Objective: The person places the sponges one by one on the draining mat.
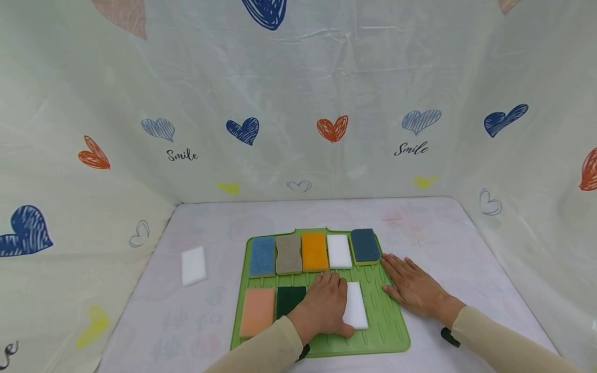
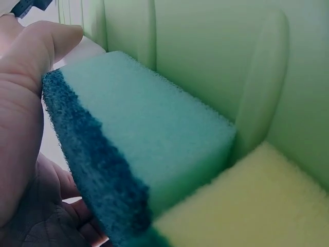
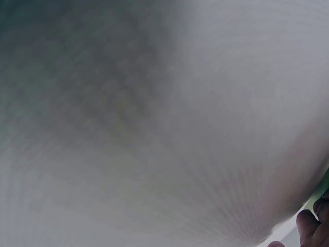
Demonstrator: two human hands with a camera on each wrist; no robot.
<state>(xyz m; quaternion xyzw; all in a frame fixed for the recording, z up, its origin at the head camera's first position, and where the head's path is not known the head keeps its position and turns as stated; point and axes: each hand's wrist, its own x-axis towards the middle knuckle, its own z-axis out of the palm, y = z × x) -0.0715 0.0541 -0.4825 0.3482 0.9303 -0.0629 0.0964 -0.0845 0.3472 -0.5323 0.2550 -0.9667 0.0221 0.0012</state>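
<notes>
My left hand (image 1: 324, 305) is over the front row of a green ridged mat (image 1: 384, 311), between a dark green scouring sponge (image 1: 290, 300) and a white sponge (image 1: 356, 306). In the left wrist view it holds a teal sponge (image 2: 149, 123) with a dark blue scouring layer, thumb and fingers at opposite ends. From the head view that sponge is hidden beneath the hand. My right hand (image 1: 412, 285) rests with extended fingers at the mat's right edge, near a dark blue sponge (image 1: 365, 245). The right wrist view is mostly blurred.
Along the mat's back row lie a blue sponge (image 1: 263, 256), a grey wavy-sided sponge (image 1: 288, 254), an orange sponge (image 1: 314, 252) and another white sponge (image 1: 339, 252). A pink sponge (image 1: 257, 312) is at front left. One loose white sponge (image 1: 193, 266) lies on the table (image 1: 224, 217), left of the mat.
</notes>
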